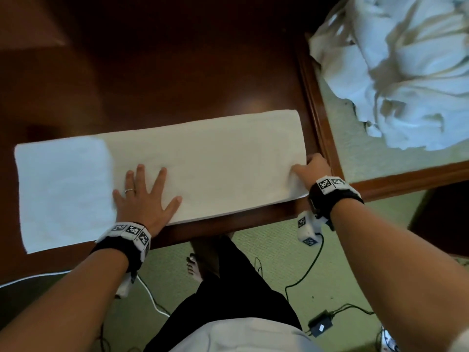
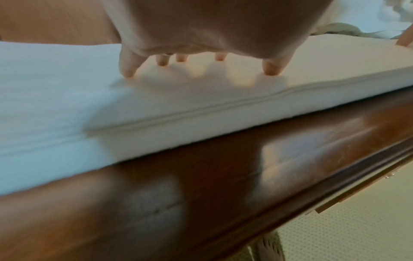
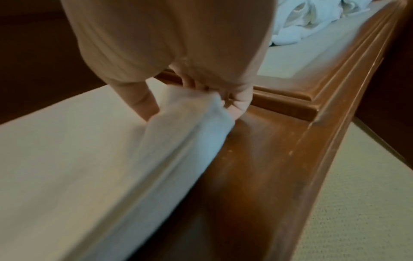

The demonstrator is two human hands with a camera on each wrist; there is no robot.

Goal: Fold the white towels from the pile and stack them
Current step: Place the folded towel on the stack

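Observation:
A long white towel [image 1: 203, 161], folded lengthwise, lies across the dark wooden table [image 1: 177, 72]. My left hand [image 1: 144, 194] presses flat on its left-middle part, fingers spread and straight; in the left wrist view the left hand's fingertips [image 2: 128, 70] rest on the towel [image 2: 201, 98]. My right hand [image 1: 312, 168] pinches the towel's right end near the front corner. In the right wrist view my right hand [image 3: 190, 98] lifts the towel's end [image 3: 190, 127] slightly, thumb on top and fingers underneath. A crumpled pile of white towels [image 1: 406, 72] lies at the upper right.
The pile [image 3: 312, 21] rests on a lower wood-framed surface [image 1: 322, 110] beside the table's right side. Below the table edge [image 2: 290, 176] is green flooring with cables and a black power adapter [image 1: 320, 326]. My legs and a bare foot [image 1: 195, 265] stand close to the table front.

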